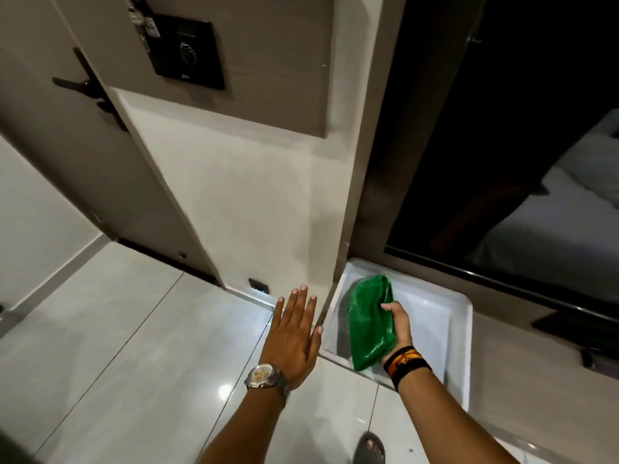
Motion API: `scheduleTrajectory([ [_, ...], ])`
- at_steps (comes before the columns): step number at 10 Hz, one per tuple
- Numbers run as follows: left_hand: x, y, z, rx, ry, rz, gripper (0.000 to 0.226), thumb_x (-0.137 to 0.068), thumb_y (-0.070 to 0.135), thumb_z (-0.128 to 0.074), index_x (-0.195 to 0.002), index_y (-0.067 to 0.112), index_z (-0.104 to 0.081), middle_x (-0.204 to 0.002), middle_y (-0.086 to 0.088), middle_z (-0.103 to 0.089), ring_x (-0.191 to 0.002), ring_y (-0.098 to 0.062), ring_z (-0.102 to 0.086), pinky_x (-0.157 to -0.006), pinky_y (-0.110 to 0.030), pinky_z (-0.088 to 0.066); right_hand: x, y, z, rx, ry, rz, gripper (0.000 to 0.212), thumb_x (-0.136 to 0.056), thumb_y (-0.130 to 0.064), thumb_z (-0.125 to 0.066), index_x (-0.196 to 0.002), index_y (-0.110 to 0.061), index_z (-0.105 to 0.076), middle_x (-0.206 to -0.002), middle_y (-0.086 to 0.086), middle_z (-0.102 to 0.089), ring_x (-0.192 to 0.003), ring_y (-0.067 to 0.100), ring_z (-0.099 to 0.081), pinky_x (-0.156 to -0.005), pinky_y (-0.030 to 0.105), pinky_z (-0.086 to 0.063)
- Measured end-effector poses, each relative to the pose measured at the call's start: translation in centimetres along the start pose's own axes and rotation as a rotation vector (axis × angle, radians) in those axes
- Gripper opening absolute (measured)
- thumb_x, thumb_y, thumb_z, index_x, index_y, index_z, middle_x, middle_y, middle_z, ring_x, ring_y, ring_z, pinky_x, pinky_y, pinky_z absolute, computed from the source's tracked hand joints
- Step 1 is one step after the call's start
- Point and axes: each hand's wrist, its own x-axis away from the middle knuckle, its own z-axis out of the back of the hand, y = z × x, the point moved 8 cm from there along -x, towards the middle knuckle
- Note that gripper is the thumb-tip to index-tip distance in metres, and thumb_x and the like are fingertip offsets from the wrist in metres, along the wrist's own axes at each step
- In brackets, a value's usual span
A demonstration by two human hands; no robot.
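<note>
A crumpled green cloth (368,319) hangs over a white rectangular tub (449,316) that stands on the floor against the wall. My right hand (398,329) grips the cloth at its right edge, fingers curled round the fabric; black and orange bands circle that wrist. My left hand (294,333) is stretched out flat, fingers straight and together, above the floor just left of the tub and holding nothing. A metal watch sits on the left wrist.
Glossy pale floor tiles (134,346) spread to the left. A grey door with a dark lever handle (90,87) stands at left, a black wall panel (187,51) above. A dark doorway at right shows a bed (569,209). My sandalled foot (370,448) is at the bottom.
</note>
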Motion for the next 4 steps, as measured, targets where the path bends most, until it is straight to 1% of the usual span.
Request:
scheduleTrajectory([
  [1,0.4,0.3,-0.1,0.013,-0.007,0.095,0.075,-0.110,0.059,-0.009,-0.172,0.019,-0.020,-0.179,-0.002,-0.003,-0.167,-0.026,0.002,-0.132,-0.028,0.020,-1.2,-0.3,-0.3,-0.009,-0.008,-0.054,0.034,-0.090,-0.028,-0.043,-0.097,-0.008,-0.070,-0.080,0.015,-0.073,-0.069,0.031,-0.069,-0.069,0.036,-0.059],
  [2,0.6,0.5,0.9,-0.033,-0.013,0.107,0.073,-0.113,0.056,-0.013,-0.170,0.016,-0.031,-0.179,-0.005,-0.014,-0.166,-0.027,-0.008,-0.133,-0.029,0.016,-2.0,-1.8,1.3,0.257,0.083,0.094,0.030,-0.093,-0.017,-0.057,-0.119,-0.009,-0.068,-0.111,0.018,-0.073,-0.095,0.032,-0.069,-0.088,0.040,-0.057],
  [3,0.1,-0.2,2.4,-0.110,0.006,0.053,0.076,-0.113,0.054,-0.008,-0.165,0.010,-0.041,-0.176,-0.010,-0.024,-0.164,-0.033,-0.022,-0.134,-0.038,0.004,-0.1,-4.8,3.3,0.577,0.265,0.306,0.053,-0.092,-0.004,-0.067,-0.143,-0.011,-0.054,-0.143,0.009,-0.059,-0.130,0.029,-0.057,-0.115,0.040,-0.042],
  [4,-1.9,-1.3,4.9,-0.190,0.088,0.042,0.068,-0.113,0.048,-0.022,-0.164,0.007,-0.044,-0.176,-0.016,-0.028,-0.163,-0.037,-0.029,-0.133,-0.048,-0.007,3.0,-5.2,4.2,0.728,0.285,0.420,0.043,-0.094,-0.003,-0.066,-0.136,-0.009,-0.059,-0.140,0.008,-0.061,-0.126,0.025,-0.059,-0.114,0.034,-0.040],
])
